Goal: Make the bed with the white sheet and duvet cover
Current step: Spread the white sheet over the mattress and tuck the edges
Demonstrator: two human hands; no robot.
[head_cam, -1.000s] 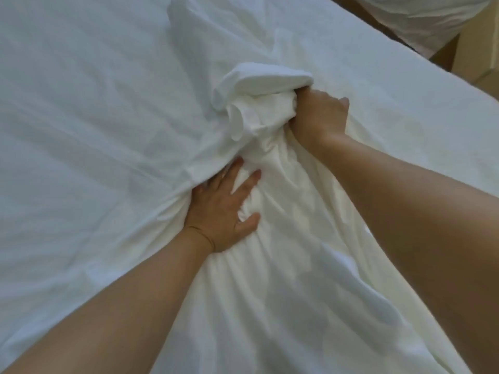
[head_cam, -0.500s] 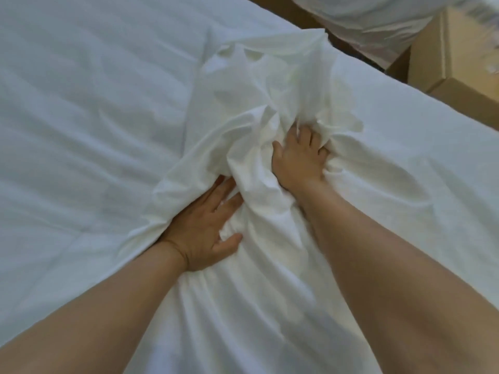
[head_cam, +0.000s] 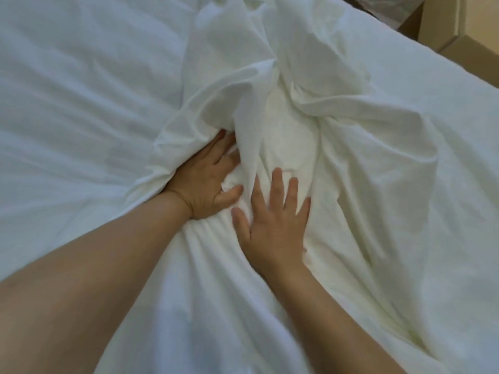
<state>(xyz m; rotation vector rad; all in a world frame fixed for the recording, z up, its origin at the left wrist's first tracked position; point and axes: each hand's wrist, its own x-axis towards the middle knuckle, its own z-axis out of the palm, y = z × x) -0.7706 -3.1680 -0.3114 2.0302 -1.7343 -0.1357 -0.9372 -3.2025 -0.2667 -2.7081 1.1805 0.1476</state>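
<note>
A white sheet (head_cam: pixel 81 90) lies spread over the bed and fills most of the view. On top of it a white duvet cover (head_cam: pixel 291 125) is bunched into a long crumpled ridge running from the top of the view down toward me. My left hand (head_cam: pixel 208 182) presses on the cloth at the left side of the bunch, its fingertips tucked under a fold and its thumb pushed into the fabric. My right hand (head_cam: pixel 272 225) lies flat on the cover with its fingers spread and straight.
The bed's far edge runs diagonally across the upper right. Beyond it stands a brown cardboard box (head_cam: pixel 472 31), with a pale plastic-wrapped bundle (head_cam: pixel 378 4) at the top right corner.
My right hand let go of the gathered cloth, drew back toward me and now lies flat with spread fingers. The lifted bunch has dropped onto the bed. My left hand stayed pressing.
</note>
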